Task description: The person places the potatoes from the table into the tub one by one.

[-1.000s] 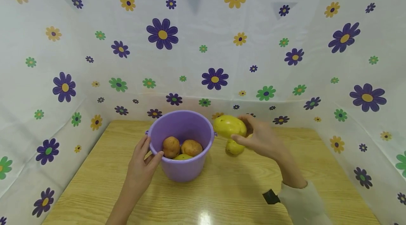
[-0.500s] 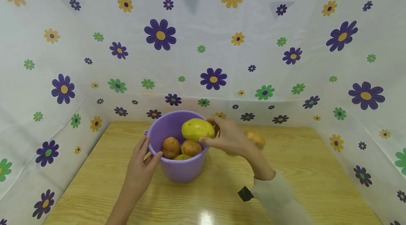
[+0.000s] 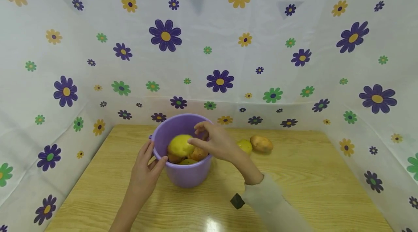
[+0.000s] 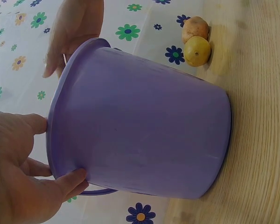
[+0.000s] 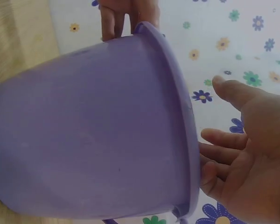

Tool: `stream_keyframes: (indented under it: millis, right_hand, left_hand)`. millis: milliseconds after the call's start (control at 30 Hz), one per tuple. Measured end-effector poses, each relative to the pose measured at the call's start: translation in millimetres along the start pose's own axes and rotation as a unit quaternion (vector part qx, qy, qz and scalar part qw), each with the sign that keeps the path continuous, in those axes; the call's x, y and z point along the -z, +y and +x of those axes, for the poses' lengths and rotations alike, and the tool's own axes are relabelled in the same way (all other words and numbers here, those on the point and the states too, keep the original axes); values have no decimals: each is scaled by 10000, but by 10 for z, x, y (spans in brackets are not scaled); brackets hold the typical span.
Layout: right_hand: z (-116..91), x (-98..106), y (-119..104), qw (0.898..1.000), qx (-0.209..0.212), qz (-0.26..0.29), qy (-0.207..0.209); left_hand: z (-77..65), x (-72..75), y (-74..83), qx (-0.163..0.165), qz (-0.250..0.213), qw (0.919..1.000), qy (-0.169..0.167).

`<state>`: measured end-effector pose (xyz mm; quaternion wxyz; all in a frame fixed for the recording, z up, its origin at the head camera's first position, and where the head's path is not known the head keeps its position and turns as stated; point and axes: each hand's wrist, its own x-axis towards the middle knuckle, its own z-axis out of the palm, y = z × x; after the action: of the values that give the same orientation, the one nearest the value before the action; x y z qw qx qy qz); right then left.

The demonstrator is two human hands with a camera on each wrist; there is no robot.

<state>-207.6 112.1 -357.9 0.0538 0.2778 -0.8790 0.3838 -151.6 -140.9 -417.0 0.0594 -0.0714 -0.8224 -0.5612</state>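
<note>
In the head view a purple bucket stands on the table, with brown potatoes inside. A smooth, oval yellow fruit lies or drops on top of them, slightly blurred; part of another yellow fruit shows below. My left hand grips the bucket's left rim between thumb and fingers. Over the right rim, my right hand has its fingers spread and relaxed, its thumb tip near the upper yellow fruit. The right wrist view shows that hand at the rim, holding nothing visible.
Right of the bucket, a yellow fruit and a potato sit side by side on the wooden table. A flowered white sheet hangs behind and along both sides. A dark tag sits by the right sleeve.
My right hand has carried the yellow fruit left from beside the bucket to over it and let it go inside. The left hand has kept its place on the rim.
</note>
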Motion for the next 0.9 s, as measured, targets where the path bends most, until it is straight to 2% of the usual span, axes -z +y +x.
stream_keyframes:
  millis: [167, 400, 633, 900]
  right_hand:
    - [-3, -55, 13, 9998, -18, 199, -96]
    - [-35, -31, 39, 9994, 106, 314, -88]
    - [-97, 62, 113, 9981, 347, 480, 141]
    - [-193, 225, 227, 9979, 360, 443, 306]
  left_hand:
    - [-3, -9, 14, 38, 2, 10000, 1]
    - [1, -8, 15, 19, 25, 10000, 28]
    - [-1, -3, 11, 35, -22, 10000, -11]
    - [3, 1, -4, -29, 20, 10000, 11]
